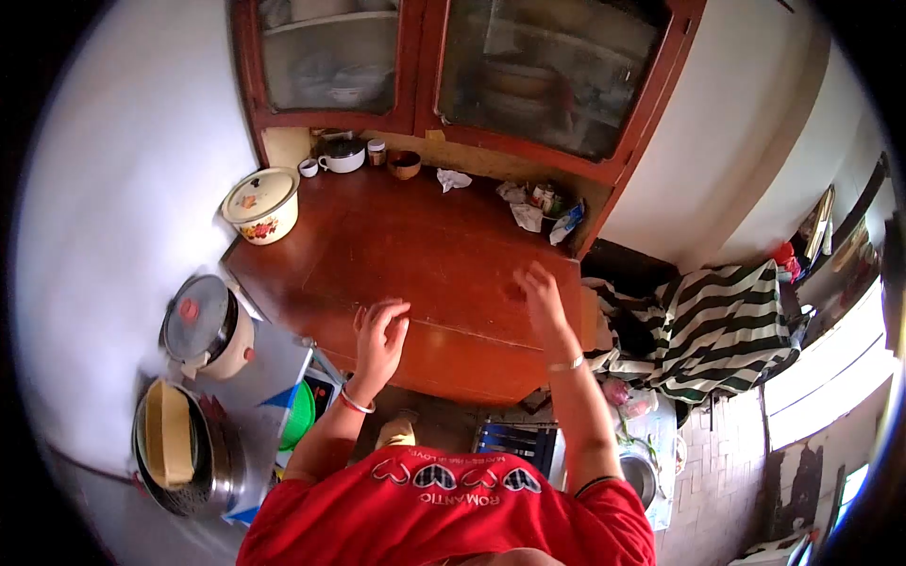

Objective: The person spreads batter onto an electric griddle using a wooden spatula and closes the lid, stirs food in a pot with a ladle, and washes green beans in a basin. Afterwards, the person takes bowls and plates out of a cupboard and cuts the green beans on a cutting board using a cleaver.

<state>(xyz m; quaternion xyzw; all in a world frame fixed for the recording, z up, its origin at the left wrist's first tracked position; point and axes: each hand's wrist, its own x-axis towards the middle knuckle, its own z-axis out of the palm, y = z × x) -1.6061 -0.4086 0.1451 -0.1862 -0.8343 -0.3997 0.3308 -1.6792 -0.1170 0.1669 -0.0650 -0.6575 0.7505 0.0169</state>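
Note:
My left hand (381, 332) is over the near edge of a reddish-brown wooden table (396, 250). Its fingers are bent but apart, and they hold nothing. Farther right, over the same tabletop, I see my right hand (542, 297), slightly blurred. Its fingers are loosely stretched and nothing shows in them. Whether either hand touches the wood, I cannot tell. Nearest the left hand is bare tabletop. Beyond the right hand, a bundle of crumpled wrappers (527, 217) lies at the table's back right.
A flowered enamel pot (268, 226), a lidded white pot (343, 156) and a brown bowl (404, 165) stand along the back, below a glass-doored cabinet (427, 71). At left are a rice cooker (222, 344) and a metal basin (222, 462). Striped cloth (722, 325) drapes at right.

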